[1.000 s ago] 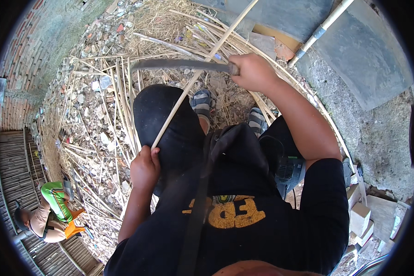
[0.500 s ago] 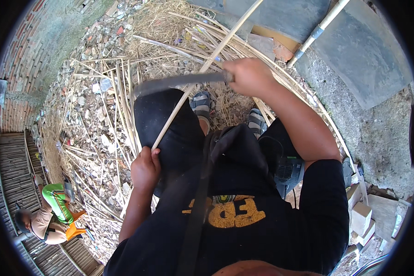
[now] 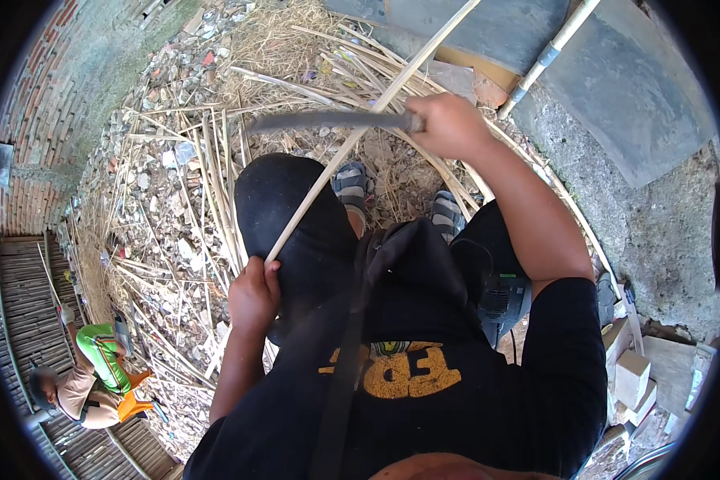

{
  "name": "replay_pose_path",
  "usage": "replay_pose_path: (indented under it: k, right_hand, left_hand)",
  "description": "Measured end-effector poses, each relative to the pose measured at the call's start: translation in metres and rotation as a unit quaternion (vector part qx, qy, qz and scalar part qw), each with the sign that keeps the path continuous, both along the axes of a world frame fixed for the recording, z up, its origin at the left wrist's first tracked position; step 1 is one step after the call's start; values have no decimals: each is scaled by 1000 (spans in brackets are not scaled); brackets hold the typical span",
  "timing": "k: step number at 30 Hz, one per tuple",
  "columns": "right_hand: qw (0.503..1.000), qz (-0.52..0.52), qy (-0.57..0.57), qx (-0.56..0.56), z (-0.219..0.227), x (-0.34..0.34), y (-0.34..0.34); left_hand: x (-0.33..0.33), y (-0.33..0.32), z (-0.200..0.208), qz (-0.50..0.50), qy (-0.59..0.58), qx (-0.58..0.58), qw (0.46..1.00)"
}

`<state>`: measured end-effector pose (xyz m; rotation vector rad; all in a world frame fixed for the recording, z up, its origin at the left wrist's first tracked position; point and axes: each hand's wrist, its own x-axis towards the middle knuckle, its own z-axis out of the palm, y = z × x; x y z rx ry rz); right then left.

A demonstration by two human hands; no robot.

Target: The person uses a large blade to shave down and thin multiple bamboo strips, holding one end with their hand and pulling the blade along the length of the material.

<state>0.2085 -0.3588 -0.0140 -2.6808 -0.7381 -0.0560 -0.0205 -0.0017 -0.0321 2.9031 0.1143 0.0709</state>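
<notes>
My left hand (image 3: pixel 253 296) is closed around the lower end of a long pale bamboo strip (image 3: pixel 309 200). From there the strip slants across my left knee, up and to the right. My right hand (image 3: pixel 451 126) grips the handle of a machete (image 3: pixel 320 120), its long dark blade pointing left. The blade lies across the strip beyond the knee; where they cross, I cannot tell which edge bears on it. Past the blade, the far part of the strip reaches the top of the view.
Cut bamboo strips (image 3: pixel 216 188) lie on the rubble ground, near dry straw (image 3: pixel 272 40). A power tool (image 3: pixel 504 302) is beside my right thigh. A pole (image 3: pixel 548 60) leans at the upper right, above wooden blocks (image 3: pixel 632 380). Another person (image 3: pixel 96 376) sits at the lower left.
My right hand and the machete have moved away from me and slightly right along the strip. The strip's far end has swung a little right. My left hand stays in place.
</notes>
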Motion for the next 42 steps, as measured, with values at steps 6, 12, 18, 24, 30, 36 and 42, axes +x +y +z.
replay_pose_path:
  k: [6,12,18,24,30,36,42]
  right_hand:
    - [998,-22,52,43,-14,10,-3]
    - [997,-29,29,65,-11,3,5]
    - [993,4,113,13,-8,0,11]
    - [996,-29,86,-6,5,-7,15]
    - [994,-17,75,83,-15,17,-1]
    - [996,-40,45,59,-10,14,-6]
    - [995,20,97,-21,2,-4,17]
  left_hand:
    - [1,4,2,-3,18,-39,999]
    - [3,9,5,-22,19,-53,998]
    - [4,10,2,-20,15,-79,997]
    - [0,10,2,-17,7,-56,998]
    - [4,6,2,-14,-10,-70,997]
    - [4,11,6,-15,20,-61,998]
    - [6,13,7,-26,26,-101,994]
